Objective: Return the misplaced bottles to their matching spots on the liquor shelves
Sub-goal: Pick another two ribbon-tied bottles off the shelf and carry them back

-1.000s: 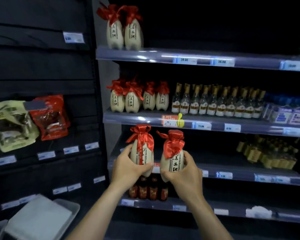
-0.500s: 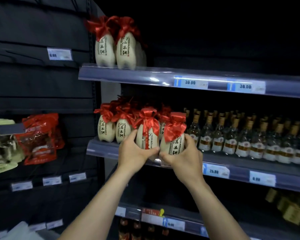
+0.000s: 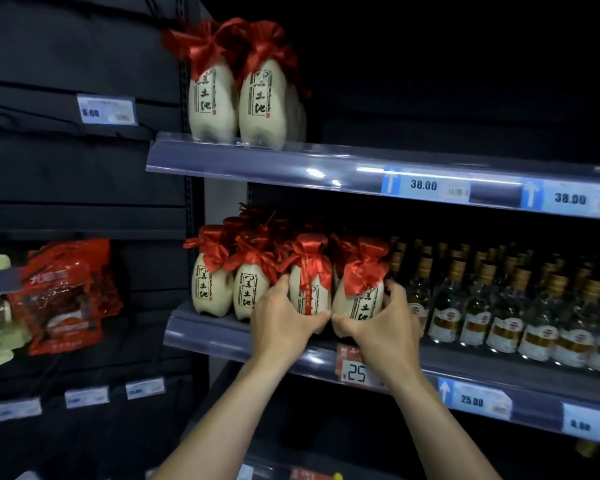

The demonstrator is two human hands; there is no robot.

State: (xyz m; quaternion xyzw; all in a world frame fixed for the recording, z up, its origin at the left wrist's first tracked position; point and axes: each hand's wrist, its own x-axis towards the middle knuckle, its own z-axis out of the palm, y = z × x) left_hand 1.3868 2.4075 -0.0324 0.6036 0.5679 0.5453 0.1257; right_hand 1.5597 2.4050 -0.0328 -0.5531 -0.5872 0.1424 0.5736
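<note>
- Head view: both cream bottles are now up at the middle shelf (image 3: 243,336); a second ago they were in front of the lower shelf, half a second ago just at this shelf's edge.
- Left hand (image 3: 284,323) wrapped closed round the left bottle (image 3: 309,289); right hand (image 3: 383,327) wrapped closed round the right bottle (image 3: 361,301), thumbs nearly touching in front.
- Both bottles sit at the shelf's front lip, just right of the matching red-ribbon bottles (image 3: 210,289), left of the clear glass bottles (image 3: 447,306). Bases hidden by hands, can't tell if set down.
- Judgement: matching spot reached, placement nearly done, release left.
- Shelf: plastic price rail, red tag (image 3: 355,370) under the hands.
- Room: dim shop aisle; top shelf (image 3: 326,168) above holds two same-style bottles (image 3: 236,98); red snack packs (image 3: 66,292) hang far left of the middle shelf.
</note>
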